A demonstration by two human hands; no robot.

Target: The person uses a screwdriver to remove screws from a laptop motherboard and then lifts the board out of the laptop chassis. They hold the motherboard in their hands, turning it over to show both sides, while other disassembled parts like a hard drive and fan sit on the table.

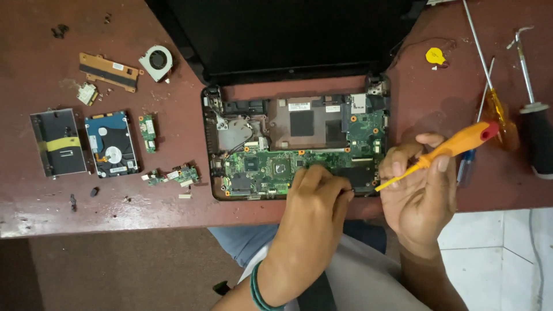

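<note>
Two hands at the opened laptop (230, 144): orange screwdriver (455, 145) in right grip (416, 187).

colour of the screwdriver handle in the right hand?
Orange with a red end cap, on the screwdriver held in the right hand. Head view, the only one, shows it clearly.

The left hand (315, 193) is covering the motherboard's (271, 167) lower right part. The top frame edge is cutting off the laptop screen (288, 34), and the right edge a black-handled tool (538, 135).

Right hand (416, 190) grips an orange screwdriver (443, 152) — left hand (314, 193) on the opened laptop (296, 147).
</note>
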